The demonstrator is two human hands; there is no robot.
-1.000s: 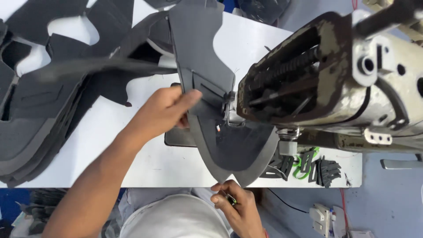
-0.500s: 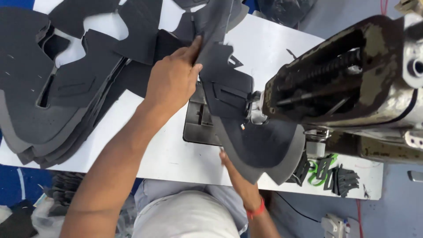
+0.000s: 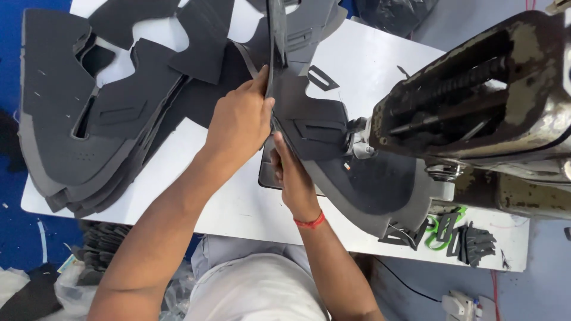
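Head view: both hands (image 3: 241, 122) pinch dark panel (image 3: 309, 119)

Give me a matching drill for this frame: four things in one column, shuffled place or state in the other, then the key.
Things:
1. left hand
2. right hand
3. stack of dark cut pieces
4. green scissors

Places or states:
A. lies at the table's near right edge, beside small dark scraps
B. piled at the table's left end
C. pinches the raised edge of the dark piece
D. lower on the same piece, red band at the wrist

Pairs: 1-C, 2-D, 3-B, 4-A
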